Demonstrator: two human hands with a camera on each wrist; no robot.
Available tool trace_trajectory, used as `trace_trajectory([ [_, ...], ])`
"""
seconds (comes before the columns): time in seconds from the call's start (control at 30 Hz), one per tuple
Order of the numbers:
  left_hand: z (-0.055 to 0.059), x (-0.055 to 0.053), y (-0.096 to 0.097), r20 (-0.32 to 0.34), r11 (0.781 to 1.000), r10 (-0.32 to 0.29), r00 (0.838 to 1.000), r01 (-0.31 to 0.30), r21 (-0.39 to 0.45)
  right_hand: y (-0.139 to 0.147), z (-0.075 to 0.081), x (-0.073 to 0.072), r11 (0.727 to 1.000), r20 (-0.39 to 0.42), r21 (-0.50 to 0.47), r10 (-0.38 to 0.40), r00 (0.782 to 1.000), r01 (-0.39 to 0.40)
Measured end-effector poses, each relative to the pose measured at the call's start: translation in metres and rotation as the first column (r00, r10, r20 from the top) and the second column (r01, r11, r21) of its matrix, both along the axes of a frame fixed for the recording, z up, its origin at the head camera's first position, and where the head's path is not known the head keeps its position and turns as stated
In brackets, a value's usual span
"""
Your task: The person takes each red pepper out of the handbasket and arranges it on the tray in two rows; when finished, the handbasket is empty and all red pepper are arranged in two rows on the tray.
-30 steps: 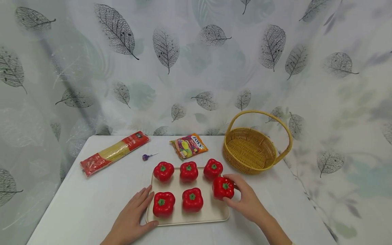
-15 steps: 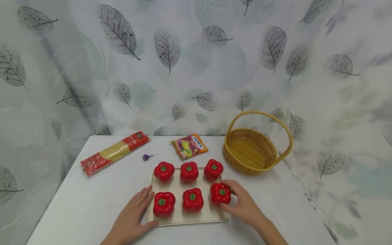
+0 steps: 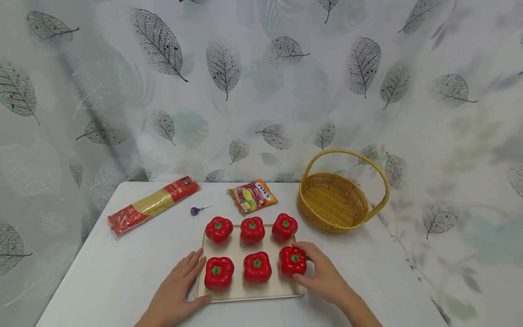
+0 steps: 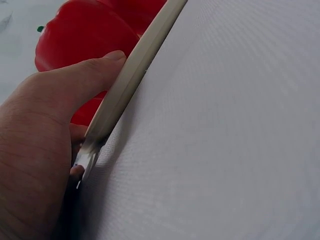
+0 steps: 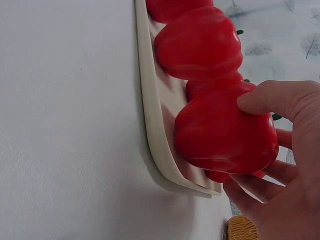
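My right hand (image 3: 323, 274) holds a red bell pepper (image 3: 292, 261) at the tray's near right corner. In the right wrist view, the thumb lies on that bell pepper (image 5: 225, 132) and the fingers curve behind it. The pepper is low against the tray floor; I cannot tell if its full weight rests there. Several other red bell peppers, such as the near middle one (image 3: 257, 268), sit in two rows on the beige tray (image 3: 241, 294). My left hand (image 3: 175, 286) rests at the tray's left side, fingers fairly straight along the edge, thumb touching the near rim (image 4: 132, 75).
A yellow wicker basket (image 3: 333, 204) with a tall handle stands behind and right of the tray. At the back lie a candy bag (image 3: 253, 196), a lollipop (image 3: 195, 210) and a red noodle packet (image 3: 153, 205). A leaf-print curtain (image 3: 261, 91) hangs behind the table.
My right hand has moved the bell pepper slightly left and toward me, down into the near right spot on the tray. The left hand stays in place.
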State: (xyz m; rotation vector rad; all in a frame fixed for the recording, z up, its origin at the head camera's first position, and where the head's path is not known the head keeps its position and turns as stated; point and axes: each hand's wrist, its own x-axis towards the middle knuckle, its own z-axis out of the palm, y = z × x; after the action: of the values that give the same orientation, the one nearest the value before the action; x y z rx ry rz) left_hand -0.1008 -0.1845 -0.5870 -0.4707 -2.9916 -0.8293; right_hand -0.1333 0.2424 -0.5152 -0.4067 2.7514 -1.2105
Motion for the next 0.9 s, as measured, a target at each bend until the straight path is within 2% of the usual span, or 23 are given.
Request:
trace_trajectory([
  [0.37,-0.001,-0.0006,0.0002,0.011,1.0,0.005,1.0,-0.005,0.002,-0.0012,0.0001,0.0019,1.0,-0.028,-0.017,0.025,0.999,-0.026],
  [0.9,-0.0032,0.0003,0.0002,-0.025,1.0,0.006,1.0,-0.006,0.001,-0.0024,-0.0002,0.0046,0.999,-0.045,-0.01,0.031,0.998,-0.032],
])
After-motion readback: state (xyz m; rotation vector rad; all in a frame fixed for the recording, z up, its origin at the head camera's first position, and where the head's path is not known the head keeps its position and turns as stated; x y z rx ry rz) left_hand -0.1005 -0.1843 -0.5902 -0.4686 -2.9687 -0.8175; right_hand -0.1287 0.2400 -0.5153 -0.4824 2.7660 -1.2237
